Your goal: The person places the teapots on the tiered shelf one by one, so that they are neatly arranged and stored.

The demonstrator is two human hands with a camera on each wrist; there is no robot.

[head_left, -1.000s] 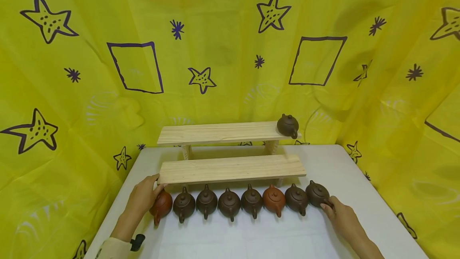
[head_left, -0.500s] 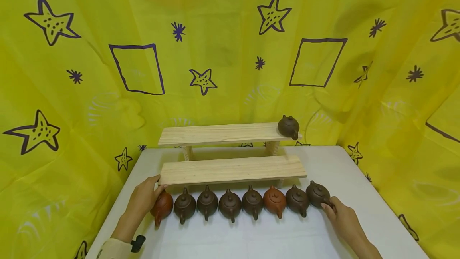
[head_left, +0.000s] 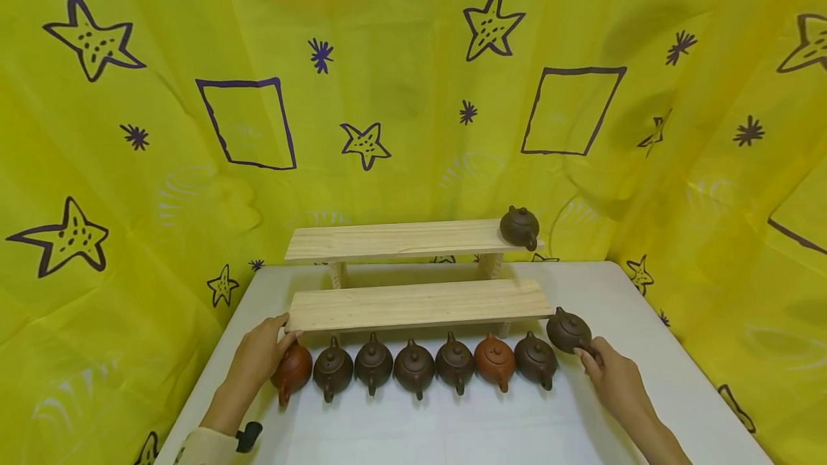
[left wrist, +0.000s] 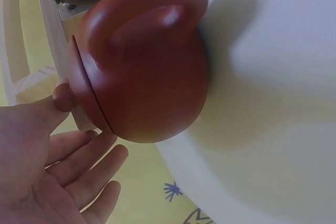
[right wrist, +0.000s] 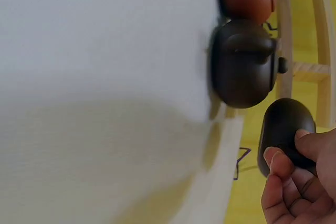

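In the head view, the right hand (head_left: 619,382) grips a dark brown, round clay teapot (head_left: 567,330) just beside the right end of a long, pale wooden lower shelf (head_left: 420,306). The left hand (head_left: 257,351) reaches that shelf's left end, beside a reddish-brown, round clay teapot (head_left: 294,370).

Left wrist: the left fingers lie loosely extended near the reddish-brown pot's lid (left wrist: 85,93).

Right wrist: thumb and fingers pinch the dark pot — clear of the white table (right wrist: 105,35).

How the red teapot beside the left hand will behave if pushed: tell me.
The red teapot is probably stiff and breakable, given its smooth, clay-like surface. Being round-bodied, it may rock. Its lid shows a seam, so could slip.
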